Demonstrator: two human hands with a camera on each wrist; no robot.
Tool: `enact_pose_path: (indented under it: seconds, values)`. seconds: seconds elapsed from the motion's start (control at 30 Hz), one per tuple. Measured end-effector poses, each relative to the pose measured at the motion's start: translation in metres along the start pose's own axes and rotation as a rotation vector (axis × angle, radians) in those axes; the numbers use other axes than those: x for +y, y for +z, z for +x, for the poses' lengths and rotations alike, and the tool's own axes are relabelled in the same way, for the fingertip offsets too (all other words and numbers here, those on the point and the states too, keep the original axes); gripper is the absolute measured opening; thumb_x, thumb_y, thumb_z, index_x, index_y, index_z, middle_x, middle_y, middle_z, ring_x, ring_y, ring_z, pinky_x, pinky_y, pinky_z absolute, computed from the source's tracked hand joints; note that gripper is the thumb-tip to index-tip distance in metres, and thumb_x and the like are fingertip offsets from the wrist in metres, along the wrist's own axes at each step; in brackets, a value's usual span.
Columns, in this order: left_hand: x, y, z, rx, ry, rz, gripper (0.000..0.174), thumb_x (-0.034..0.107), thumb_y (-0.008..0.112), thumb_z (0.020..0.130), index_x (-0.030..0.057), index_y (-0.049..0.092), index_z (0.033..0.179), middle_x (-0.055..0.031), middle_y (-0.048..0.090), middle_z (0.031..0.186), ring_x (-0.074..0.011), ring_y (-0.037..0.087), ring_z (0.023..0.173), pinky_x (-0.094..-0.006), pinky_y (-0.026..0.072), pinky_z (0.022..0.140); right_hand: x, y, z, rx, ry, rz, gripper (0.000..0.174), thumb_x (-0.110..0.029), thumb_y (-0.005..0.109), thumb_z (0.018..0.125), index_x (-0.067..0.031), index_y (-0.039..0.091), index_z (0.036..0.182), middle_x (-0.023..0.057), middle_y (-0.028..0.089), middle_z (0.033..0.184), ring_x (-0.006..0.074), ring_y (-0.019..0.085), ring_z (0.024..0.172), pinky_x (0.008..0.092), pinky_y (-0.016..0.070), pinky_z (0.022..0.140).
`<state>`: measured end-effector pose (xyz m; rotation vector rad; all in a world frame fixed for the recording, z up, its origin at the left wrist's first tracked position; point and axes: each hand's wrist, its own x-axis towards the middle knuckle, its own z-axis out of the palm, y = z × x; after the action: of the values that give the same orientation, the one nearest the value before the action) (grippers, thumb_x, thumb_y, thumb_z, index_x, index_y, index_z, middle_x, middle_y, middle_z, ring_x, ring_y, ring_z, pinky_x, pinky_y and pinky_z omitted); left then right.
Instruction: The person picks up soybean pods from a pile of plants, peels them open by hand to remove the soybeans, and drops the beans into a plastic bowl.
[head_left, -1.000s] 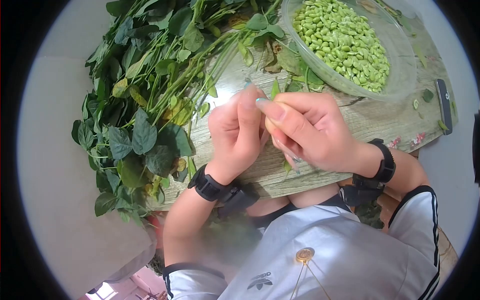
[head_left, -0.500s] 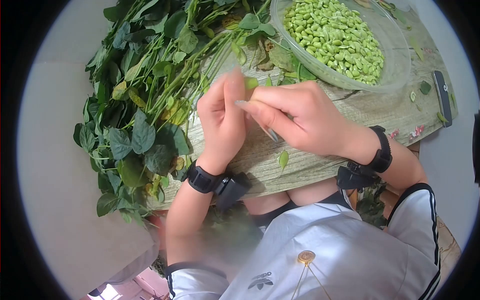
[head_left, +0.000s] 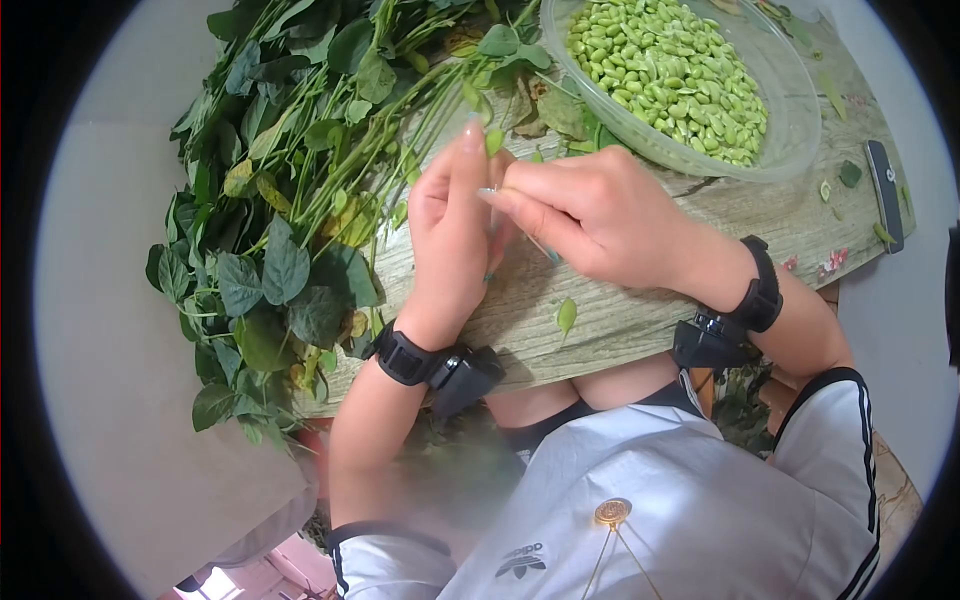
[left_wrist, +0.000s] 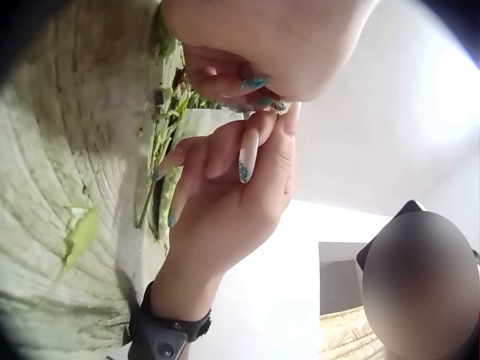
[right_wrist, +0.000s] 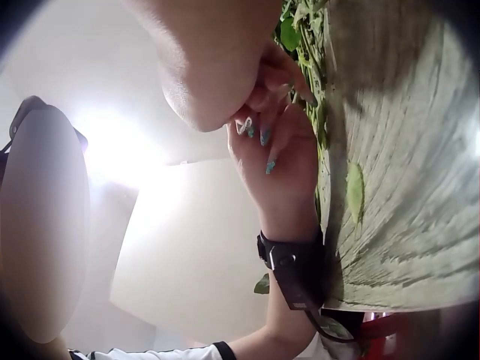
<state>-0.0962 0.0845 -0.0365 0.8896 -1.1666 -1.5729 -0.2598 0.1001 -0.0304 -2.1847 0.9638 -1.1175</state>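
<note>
Side by side above the table (head_left: pixel 640 335), the left hand (head_left: pixel 447 225) and right hand (head_left: pixel 615 225) meet at the fingertips. A small green pod (head_left: pixel 494 140) stands out beside the left thumb tip, gripped by the left hand. The right thumb and forefinger pinch just below it; their hold is partly hidden. Another green pod (head_left: pixel 567 316) lies on the wood below the hands, seen also as a pod (left_wrist: pixel 82 234) in the left wrist view and a pod (right_wrist: pixel 355 193) in the right wrist view. A clear bowl (head_left: pixel 805 130) holds many shelled green beans (head_left: pixel 680 90).
Leafy stalks (head_left: pixel 290 265) are heaped along the table's left side. Loose leaves (head_left: pixel 562 112) lie between the heap and the bowl. A dark flat object (head_left: pixel 884 195) rests near the right edge. Part of another person (left_wrist: pixel 420 285) shows in the left wrist view.
Both hands have shifted left, exposing the pod on the wood. The small pod at the fingertips now points more upright beside the left thumb. The left thumb has straightened.
</note>
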Motion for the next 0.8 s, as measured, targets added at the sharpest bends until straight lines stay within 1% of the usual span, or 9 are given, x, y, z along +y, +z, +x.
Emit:
enact_pose_path:
  seconds: [0.07,0.23,0.37,0.43,0.47,0.57,0.63,0.73,0.8]
  values:
    - [-0.002,0.002,-0.002,0.042,0.011,-0.025,0.029,0.029,0.046,0.103,0.0046,0.057,0.093,0.0038,0.051,0.077,-0.0030,0.044,0.066,-0.0193,0.0378,0.054,0.001,0.000,0.001,0.033,-0.035,0.018,0.010,-0.011,0.059,0.092,-0.0031,0.064,0.089,0.0114,0.060,0.065,0.0268,0.058,0.054,0.0349,0.0429,0.048]
    - [0.011,0.019,0.000,0.050,0.292,0.024,0.023,0.024,0.048,0.103,0.0032,0.058,0.101,0.0041,0.051,0.078,-0.0022,0.043,0.067,-0.0192,0.0373,0.053,0.000,-0.002,0.002,0.139,-0.107,0.084,0.019,-0.019,0.057,0.093,-0.0053,0.059,0.081,0.0108,0.061,0.063,0.0291,0.060,0.055,0.0377,0.0454,0.049]
    - [0.024,0.028,0.026,-0.078,0.375,0.198,0.023,0.022,0.056,0.099,0.0006,0.065,0.102,0.0042,0.053,0.074,-0.0012,0.044,0.061,-0.0171,0.0362,0.053,-0.001,-0.005,0.002,0.282,-0.087,0.228,0.022,-0.019,0.055,0.097,-0.0039,0.059,0.081,0.0079,0.058,0.060,0.0220,0.057,0.051,0.0324,0.0439,0.048]
    - [0.034,0.038,0.042,-0.040,0.394,0.274,0.024,0.022,0.057,0.099,0.0003,0.066,0.100,0.0036,0.055,0.074,-0.0007,0.045,0.060,-0.0168,0.0355,0.051,-0.001,-0.005,0.004,0.361,-0.029,0.377,0.030,-0.023,0.050,0.101,-0.0021,0.057,0.081,0.0044,0.056,0.061,0.0128,0.053,0.049,0.0278,0.0421,0.047]
    - [0.040,0.044,0.048,-0.008,0.407,0.351,0.024,0.023,0.058,0.098,-0.0001,0.066,0.097,0.0031,0.056,0.074,-0.0003,0.047,0.060,-0.0165,0.0347,0.050,-0.004,-0.005,0.005,0.365,-0.035,0.373,0.030,-0.023,0.050,0.101,-0.0021,0.057,0.081,0.0044,0.056,0.061,0.0128,0.053,0.049,0.0278,0.0421,0.047]
    - [0.060,0.039,0.068,-0.243,0.294,0.487,0.025,0.023,0.058,0.098,0.0005,0.063,0.089,0.0031,0.057,0.073,0.0002,0.046,0.056,-0.0174,0.0323,0.046,-0.011,-0.006,0.004,0.433,0.083,0.643,0.034,-0.026,0.048,0.103,-0.0017,0.055,0.080,0.0023,0.055,0.061,0.0082,0.051,0.048,0.0249,0.0402,0.046]
    - [0.066,0.042,0.080,-0.354,0.231,0.640,0.026,0.023,0.058,0.098,0.0021,0.062,0.083,0.0043,0.053,0.067,-0.0001,0.042,0.053,-0.0185,0.0298,0.045,-0.012,-0.007,0.003,0.370,0.172,0.854,0.036,-0.029,0.046,0.104,-0.0025,0.055,0.080,-0.0005,0.051,0.060,0.0049,0.048,0.047,0.0221,0.0390,0.045]
    - [0.062,0.050,0.096,-0.556,0.327,0.740,0.029,0.024,0.057,0.098,0.0035,0.059,0.078,0.0051,0.049,0.062,-0.0006,0.037,0.051,-0.0197,0.0272,0.044,-0.012,0.001,0.004,0.338,0.143,0.836,0.036,-0.030,0.041,0.105,-0.0015,0.052,0.086,-0.0005,0.045,0.058,0.0039,0.040,0.044,0.0209,0.0414,0.041]
    - [0.060,0.054,0.100,-0.596,0.257,0.772,0.033,0.025,0.056,0.098,0.0036,0.056,0.074,0.0061,0.045,0.060,-0.0013,0.032,0.050,-0.0212,0.0260,0.045,-0.012,0.001,0.004,0.333,0.133,0.889,0.037,-0.030,0.043,0.104,-0.0015,0.054,0.084,-0.0011,0.047,0.058,0.0037,0.041,0.043,0.0208,0.0404,0.041]
